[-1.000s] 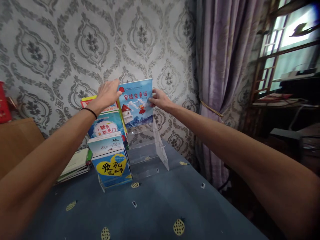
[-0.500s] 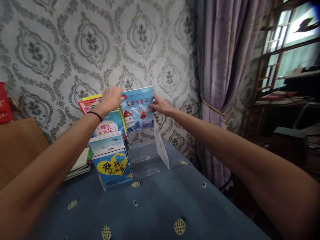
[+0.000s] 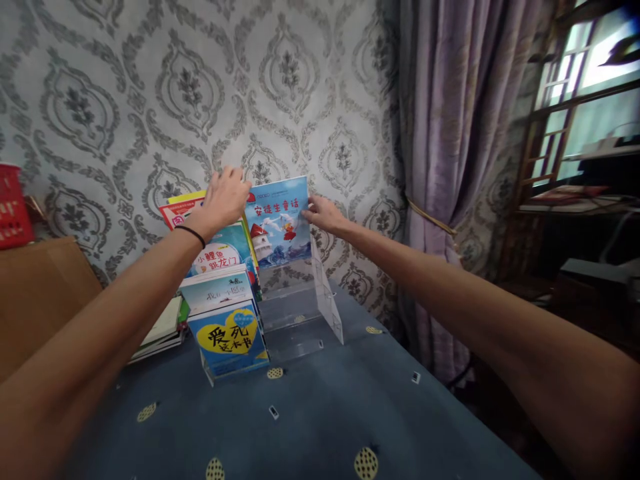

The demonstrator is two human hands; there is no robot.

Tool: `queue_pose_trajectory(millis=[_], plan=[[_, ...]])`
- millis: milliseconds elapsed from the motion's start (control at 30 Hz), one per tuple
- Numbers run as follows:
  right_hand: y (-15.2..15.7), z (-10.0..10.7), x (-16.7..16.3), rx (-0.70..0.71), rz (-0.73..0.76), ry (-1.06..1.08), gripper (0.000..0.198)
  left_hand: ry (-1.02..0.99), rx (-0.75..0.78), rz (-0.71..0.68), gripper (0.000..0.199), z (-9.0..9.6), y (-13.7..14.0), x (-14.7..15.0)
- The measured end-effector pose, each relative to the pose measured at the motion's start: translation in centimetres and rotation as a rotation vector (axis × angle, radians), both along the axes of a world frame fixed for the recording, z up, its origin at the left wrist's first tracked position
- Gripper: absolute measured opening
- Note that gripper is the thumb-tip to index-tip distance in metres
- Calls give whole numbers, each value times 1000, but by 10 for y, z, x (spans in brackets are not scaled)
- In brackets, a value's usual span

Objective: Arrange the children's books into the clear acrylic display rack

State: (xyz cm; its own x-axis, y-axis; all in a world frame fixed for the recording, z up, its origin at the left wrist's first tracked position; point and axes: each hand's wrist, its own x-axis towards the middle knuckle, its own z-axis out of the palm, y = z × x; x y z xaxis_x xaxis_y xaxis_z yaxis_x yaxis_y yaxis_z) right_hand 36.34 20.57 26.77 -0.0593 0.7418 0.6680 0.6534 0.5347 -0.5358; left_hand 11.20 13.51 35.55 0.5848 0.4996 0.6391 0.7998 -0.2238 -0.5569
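Observation:
A blue picture book (image 3: 281, 227) with a red-roofed house on its cover stands upright in the back right of a clear book rack (image 3: 327, 300). My right hand (image 3: 324, 215) pinches its right edge, with the thumb in front. Beside the book's upper left corner is my left hand (image 3: 226, 195), its fingers raised and slightly apart; whether the thumb side touches the corner I cannot tell. Under the left forearm, a teal book (image 3: 220, 257), a pale book (image 3: 220, 288) and a blue book with a yellow heart (image 3: 233, 339) fill the rack's left tiers.
The rack stands on a dark blue tablecloth (image 3: 320, 413) against a patterned wall. At the left are a stack of books (image 3: 163, 331), a brown box (image 3: 45, 293) and a red basket (image 3: 15, 207). A purple curtain (image 3: 445, 133) hangs to the right.
My left hand has lifted a little off the book's upper left corner and its fingers have loosened. The right hand keeps its place on the right edge. The view has shifted slightly.

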Motion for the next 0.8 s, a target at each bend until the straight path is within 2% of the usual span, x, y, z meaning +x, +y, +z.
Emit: queue_pose_trajectory(millis=[133, 600, 800], plan=[[0, -4, 0, -1, -76, -61, 13, 31, -13, 45, 31, 2, 3, -1], [-3, -24, -3, -32, -113, -128, 31, 0, -42, 44, 35, 0, 13, 3], [-3, -32, -1, -19, -121, -141, 35, -29, -126, 64, 36, 10, 13, 1]])
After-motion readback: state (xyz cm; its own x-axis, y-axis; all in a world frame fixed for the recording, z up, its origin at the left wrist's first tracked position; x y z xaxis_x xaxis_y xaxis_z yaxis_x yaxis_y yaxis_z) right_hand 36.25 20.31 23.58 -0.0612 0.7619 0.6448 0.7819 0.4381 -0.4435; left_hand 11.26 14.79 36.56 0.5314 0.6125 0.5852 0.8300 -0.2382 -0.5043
